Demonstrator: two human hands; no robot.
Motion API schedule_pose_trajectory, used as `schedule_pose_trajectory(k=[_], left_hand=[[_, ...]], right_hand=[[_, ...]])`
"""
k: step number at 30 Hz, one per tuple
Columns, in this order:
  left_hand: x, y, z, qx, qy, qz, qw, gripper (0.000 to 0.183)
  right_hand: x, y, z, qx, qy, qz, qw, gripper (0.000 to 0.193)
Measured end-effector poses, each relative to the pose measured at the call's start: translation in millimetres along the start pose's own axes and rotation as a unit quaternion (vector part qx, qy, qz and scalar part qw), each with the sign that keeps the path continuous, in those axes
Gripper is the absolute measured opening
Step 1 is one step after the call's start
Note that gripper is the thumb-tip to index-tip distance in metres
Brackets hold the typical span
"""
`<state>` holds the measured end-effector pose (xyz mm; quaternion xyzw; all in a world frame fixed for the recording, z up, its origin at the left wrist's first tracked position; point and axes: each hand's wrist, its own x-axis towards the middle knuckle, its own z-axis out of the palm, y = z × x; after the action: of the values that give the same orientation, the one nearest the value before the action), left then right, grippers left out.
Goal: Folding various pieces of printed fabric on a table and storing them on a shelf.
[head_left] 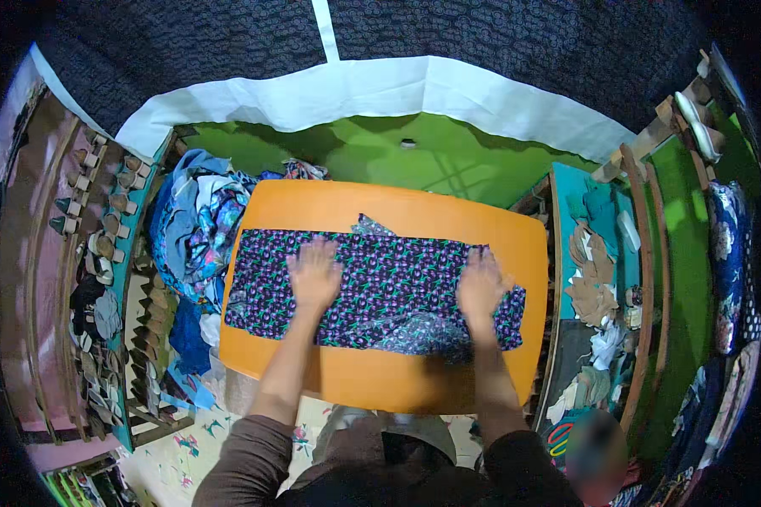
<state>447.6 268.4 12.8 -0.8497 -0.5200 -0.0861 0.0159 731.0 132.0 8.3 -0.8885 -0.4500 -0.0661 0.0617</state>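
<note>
A dark fabric piece (397,283) with a purple and green floral print lies spread across the orange table (380,207). Its near edge folds over in the middle, showing a paler underside, and a small flap sticks out past the far edge. My left hand (315,275) rests flat on the left part of the cloth, fingers stretched out and pointing away from me. Toward the cloth's right end is my right hand (484,287), a little blurred, its fingers spread over the fabric. Neither hand grips anything.
Left of the table is a heap of blue patterned cloth (199,224). Wooden racks holding shoe-shaped forms (101,245) stand farther left. To the right, a teal shelf (571,237) carries brown paper-like pieces (590,270) and scraps. Orange-handled scissors (558,439) lie at the lower right.
</note>
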Motion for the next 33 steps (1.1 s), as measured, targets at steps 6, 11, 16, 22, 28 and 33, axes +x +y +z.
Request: schedule_pose_trajectory(k=[6,11,16,22,28,33], left_hand=[[-2.1,12.7,-13.6,0.095,-0.038,-0.126,0.987,0.046],[-53.4,105.9,4.7,-0.076,-0.032,0.092,0.992,0.044],[-58.9,38.5,-8.9,-0.064,-0.055,0.067,0.994,0.045],[-73.6,-10.7,-26.2,-0.026,-0.093,0.066,0.993,0.047],[-72.7,-44.7,-28.5,-0.049,-0.097,0.159,0.981,0.045],[-59.6,-128.8,-12.9,0.118,0.003,-0.243,0.963,0.044]], right_hand=[[1.4,-5.7,-11.4,-0.036,0.038,0.031,0.998,0.051],[-48.0,-90.9,-12.7,0.103,-0.046,-0.139,0.984,0.045],[-48.9,-53.1,-7.7,0.116,-0.023,-0.127,0.985,0.044],[-52.8,-72.9,-7.5,0.068,-0.041,-0.056,0.995,0.048],[-73.4,-112.9,-4.7,0.078,-0.041,-0.078,0.993,0.048],[-72.1,-130.2,-6.0,0.050,-0.061,-0.009,0.997,0.049]])
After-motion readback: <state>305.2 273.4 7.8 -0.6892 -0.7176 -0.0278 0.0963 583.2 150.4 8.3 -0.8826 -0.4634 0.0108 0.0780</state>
